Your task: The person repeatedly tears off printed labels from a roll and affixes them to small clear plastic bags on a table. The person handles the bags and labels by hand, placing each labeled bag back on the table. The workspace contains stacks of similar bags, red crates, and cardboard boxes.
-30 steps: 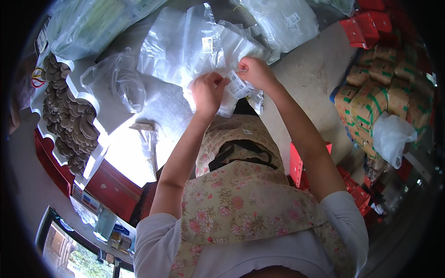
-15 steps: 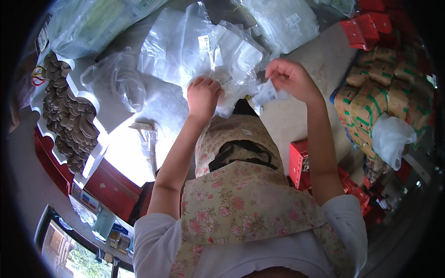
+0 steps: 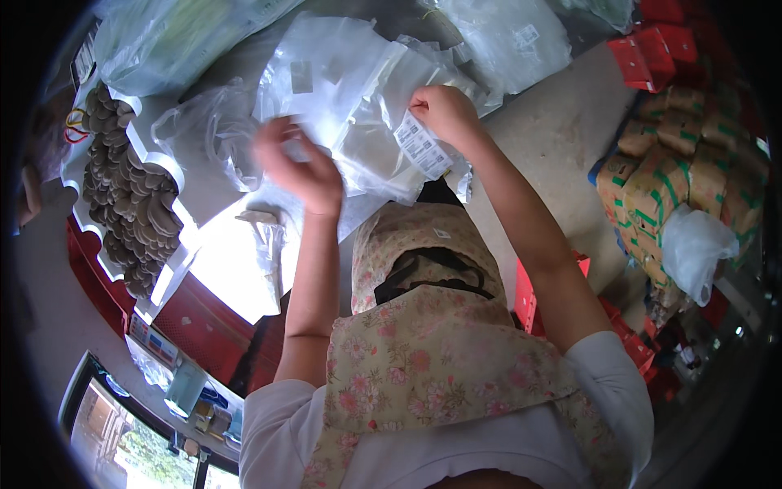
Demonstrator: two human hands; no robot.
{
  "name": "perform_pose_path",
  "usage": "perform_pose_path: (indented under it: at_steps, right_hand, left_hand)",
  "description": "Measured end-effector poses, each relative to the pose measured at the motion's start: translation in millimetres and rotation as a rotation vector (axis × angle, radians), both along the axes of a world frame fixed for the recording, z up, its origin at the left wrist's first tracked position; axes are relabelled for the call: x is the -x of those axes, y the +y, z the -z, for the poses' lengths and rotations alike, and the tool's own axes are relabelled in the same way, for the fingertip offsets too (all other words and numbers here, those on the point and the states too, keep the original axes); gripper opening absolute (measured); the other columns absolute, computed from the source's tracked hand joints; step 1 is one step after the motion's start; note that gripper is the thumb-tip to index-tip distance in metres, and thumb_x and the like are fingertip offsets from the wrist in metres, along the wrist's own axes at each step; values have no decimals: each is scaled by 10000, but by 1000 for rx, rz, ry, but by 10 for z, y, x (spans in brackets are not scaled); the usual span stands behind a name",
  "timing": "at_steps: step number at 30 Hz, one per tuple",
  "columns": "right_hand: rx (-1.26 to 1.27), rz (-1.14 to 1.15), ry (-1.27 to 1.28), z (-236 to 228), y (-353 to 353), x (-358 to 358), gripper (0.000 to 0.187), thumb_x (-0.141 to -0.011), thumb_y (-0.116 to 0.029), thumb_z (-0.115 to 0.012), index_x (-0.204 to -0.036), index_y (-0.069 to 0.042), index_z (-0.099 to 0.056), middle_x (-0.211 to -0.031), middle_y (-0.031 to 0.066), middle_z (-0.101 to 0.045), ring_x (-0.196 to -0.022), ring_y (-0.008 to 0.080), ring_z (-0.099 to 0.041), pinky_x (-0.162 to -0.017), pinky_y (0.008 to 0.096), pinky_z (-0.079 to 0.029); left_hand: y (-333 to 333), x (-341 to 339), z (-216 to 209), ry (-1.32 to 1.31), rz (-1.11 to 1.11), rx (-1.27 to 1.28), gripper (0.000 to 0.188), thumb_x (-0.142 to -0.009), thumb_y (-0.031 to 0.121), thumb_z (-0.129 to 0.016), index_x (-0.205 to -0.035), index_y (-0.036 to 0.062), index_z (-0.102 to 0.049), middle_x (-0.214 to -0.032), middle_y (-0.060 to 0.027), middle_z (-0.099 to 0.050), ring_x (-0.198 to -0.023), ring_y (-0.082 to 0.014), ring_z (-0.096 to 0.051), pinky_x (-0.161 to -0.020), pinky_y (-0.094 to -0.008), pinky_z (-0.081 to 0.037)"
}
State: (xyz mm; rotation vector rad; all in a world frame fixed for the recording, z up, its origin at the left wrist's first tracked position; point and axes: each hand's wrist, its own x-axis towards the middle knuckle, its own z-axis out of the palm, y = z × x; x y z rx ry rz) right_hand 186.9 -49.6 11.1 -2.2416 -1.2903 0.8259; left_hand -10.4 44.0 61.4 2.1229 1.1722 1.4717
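Head view: label strip (image 3: 422, 148) below right fingers (image 3: 420, 99), clamped on its edge; left fingers (image 3: 274, 151) apart.

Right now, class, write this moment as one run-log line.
left hand: open, blurred, near plastic bags | right hand: pinching label strip | mushrooms: far left

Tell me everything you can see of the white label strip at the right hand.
The white label strip looks like thin, nearly flat paper, with blocks of dark print too small to make out. The right hand pinches its upper end, and it slants down and to the right from there, beside the clear plastic bags. Whether it touches them is unclear.
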Motion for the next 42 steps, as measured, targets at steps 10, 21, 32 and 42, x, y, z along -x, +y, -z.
perform_pose_path:
  at_steps: [10, 21, 32, 42]
  right_hand:
    - [236, -32, 289, -439, -453, -542, 257, -693, -252, -796, -762, -33, -679, -744, 71, -666, -671, 178, -620, -656, 333, -495]
    - [-63, -257, 729, -413, -99, -119, 109, -818, 54, -595, -908, -2, -622, -837, -2, -641, -789, 65, -585, -741, 240, -474]
    - [108, -64, -216, 196, -38, -21, 124, -767, -228, -691, -777, -105, -678, -782, 87, -676, -747, 295, -653, -643, 407, -509]
    - [106, -27, 254, -225, -451, -370, 132, -774, -121, -702, -808, -26, -618, -696, 60, -627, -638, 156, -589, -615, 303, -460]
  left_hand:
    - [-479, -148, 555, 481, 685, 328, 175, -715, 122, -693, -878, 81, -643, -899, -67, -668, -939, -278, -628, -868, -402, -452]
    - [81, -71, 408, -76, 82, 766, 173, -921, 120, -577, -976, -34, -635, -842, -107, -657, -741, -151, -579, -697, -297, -467]
    - [-582, -217, 745, 475, 550, 352, 148, -882, 86, -513, -1002, 43, -588, -888, -125, -672, -915, -320, -633, -845, -421, -447]
    - [-550, -207, 545, 640, 621, 255, 162, -766, 80, -567, -894, 88, -666, -1023, -59, -667, -1038, -239, -610, -930, -379, -420]
